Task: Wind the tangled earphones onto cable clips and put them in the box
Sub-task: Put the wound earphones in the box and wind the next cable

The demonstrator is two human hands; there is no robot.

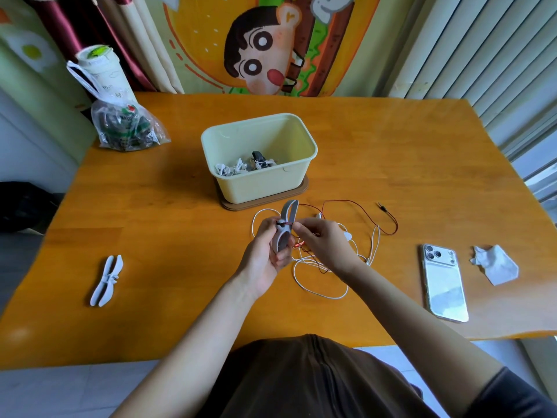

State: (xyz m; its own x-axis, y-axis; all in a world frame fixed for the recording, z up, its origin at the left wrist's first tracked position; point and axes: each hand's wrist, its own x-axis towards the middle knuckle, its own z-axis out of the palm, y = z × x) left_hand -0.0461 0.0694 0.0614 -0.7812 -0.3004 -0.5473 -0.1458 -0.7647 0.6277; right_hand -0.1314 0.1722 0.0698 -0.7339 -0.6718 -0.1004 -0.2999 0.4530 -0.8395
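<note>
You've got some earphones (pixel 241 168) boxed already (nice), left hand (pixel 265 254) gripping a clip (pixel 284 230), right hand (pixel 319 239) pinching the red cable (pixel 358 203), white pair (pixel 319 292) still loose.

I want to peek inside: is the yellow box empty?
No. Wound white earphones and a dark clip lie in the lidless box.

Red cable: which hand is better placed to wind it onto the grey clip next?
Right. The right hand pinches the red cable at the grey clip, and its slack lies on that side; the left hand grips the clip and likely just steadies it.
</note>
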